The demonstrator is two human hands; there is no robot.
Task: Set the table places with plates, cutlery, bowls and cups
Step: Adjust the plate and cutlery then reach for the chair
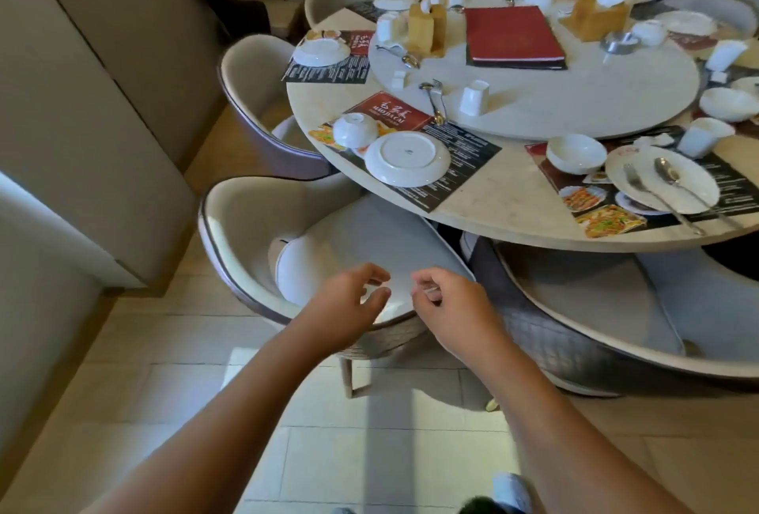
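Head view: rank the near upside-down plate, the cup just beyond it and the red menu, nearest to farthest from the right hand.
From the right hand:
1. Upside-down plate, at the table edge.
2. Cup, on the turntable near rim.
3. Red menu, mid-turntable, farthest back.

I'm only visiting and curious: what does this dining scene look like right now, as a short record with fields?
place: round table, chairs around it
nearest setting: plate and bowl, both upside down on a mat
next setting: second plate carrying fork and spoon
turntable: red menu, cups, cutlery
left hand: above chair, fingers loosely curled, empty
right hand: beside it, likewise
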